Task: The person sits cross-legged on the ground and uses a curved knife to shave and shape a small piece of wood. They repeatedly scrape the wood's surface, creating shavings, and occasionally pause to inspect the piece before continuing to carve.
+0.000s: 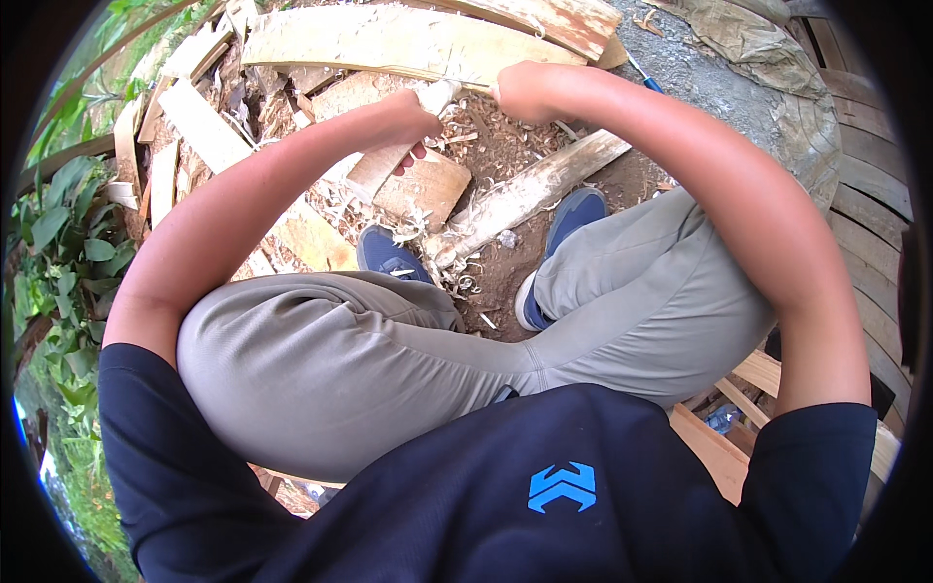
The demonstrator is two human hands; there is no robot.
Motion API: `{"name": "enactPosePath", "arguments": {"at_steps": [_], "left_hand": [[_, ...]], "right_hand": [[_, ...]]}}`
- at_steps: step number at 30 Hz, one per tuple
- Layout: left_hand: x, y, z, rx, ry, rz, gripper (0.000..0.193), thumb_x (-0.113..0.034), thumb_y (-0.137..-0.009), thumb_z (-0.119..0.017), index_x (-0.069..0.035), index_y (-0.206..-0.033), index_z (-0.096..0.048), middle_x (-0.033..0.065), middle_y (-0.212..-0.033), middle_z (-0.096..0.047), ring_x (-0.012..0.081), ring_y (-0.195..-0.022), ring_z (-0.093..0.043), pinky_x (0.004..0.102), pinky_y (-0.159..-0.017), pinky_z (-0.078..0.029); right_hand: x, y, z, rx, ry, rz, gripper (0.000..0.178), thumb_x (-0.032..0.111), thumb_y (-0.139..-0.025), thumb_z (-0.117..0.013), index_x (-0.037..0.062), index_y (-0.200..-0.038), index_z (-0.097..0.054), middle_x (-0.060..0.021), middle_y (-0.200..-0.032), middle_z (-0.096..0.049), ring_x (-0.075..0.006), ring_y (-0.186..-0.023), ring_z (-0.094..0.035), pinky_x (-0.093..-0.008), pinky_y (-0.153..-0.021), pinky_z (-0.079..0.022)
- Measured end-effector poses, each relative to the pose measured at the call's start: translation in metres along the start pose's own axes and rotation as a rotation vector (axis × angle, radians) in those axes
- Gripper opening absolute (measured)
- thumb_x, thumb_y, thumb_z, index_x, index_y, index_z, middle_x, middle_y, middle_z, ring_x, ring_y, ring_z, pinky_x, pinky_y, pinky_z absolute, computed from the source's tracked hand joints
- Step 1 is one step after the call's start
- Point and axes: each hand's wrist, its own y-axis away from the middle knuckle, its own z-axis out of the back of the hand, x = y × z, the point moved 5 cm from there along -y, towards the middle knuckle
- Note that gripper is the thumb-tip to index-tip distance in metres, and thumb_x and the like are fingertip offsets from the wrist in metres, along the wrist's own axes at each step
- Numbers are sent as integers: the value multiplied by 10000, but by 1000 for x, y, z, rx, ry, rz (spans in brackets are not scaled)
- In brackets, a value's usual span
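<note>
head view: the left hand grips a whitish, rough-ended piece, probably wood, just left of the right hand, which is clenched, seemingly on the hidden handle of a thin dark blade running sideways between them. bodyward of the left hand lies a flat tan wooden board; well behind the right hand sits a clear bluish plastic item, contents unclear.

Wearing a plain black short-sleeved tee with a bright blue angular logo on the chest, baggy greyish-khaki long pants, plus navy shoes with pale sole edges.
</note>
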Motion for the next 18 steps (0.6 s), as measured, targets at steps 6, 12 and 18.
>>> {"name": "enactPosePath", "arguments": {"at_steps": [6,12,18], "left_hand": [[5,-9,1,-44,-42,-12,291,-134,-883,-589,150,-830,-562,155,-683,-613,222,-480,-612,383,-382,-536],[5,-8,0,-50,-40,4,279,-126,-869,-599,137,-791,-548,152,-671,-602,222,-483,-616,380,-371,-530],[15,-18,-4,-73,-105,-44,262,-138,-825,-606,107,-736,-632,207,-723,-676,263,-595,-690,391,-564,-582]], "right_hand": [[15,-7,-16,-13,111,29,223,29,-837,-600,-36,-1020,-710,-239,-945,-711,-373,-830,-708,-431,-750,-576],[14,-11,-8,-34,-127,-111,227,35,-815,-623,-17,-1010,-725,-226,-974,-719,-362,-884,-716,-441,-767,-575],[15,-19,-10,-101,-191,-117,231,32,-822,-606,-28,-1012,-723,-229,-965,-718,-358,-876,-718,-447,-766,-575]]}}
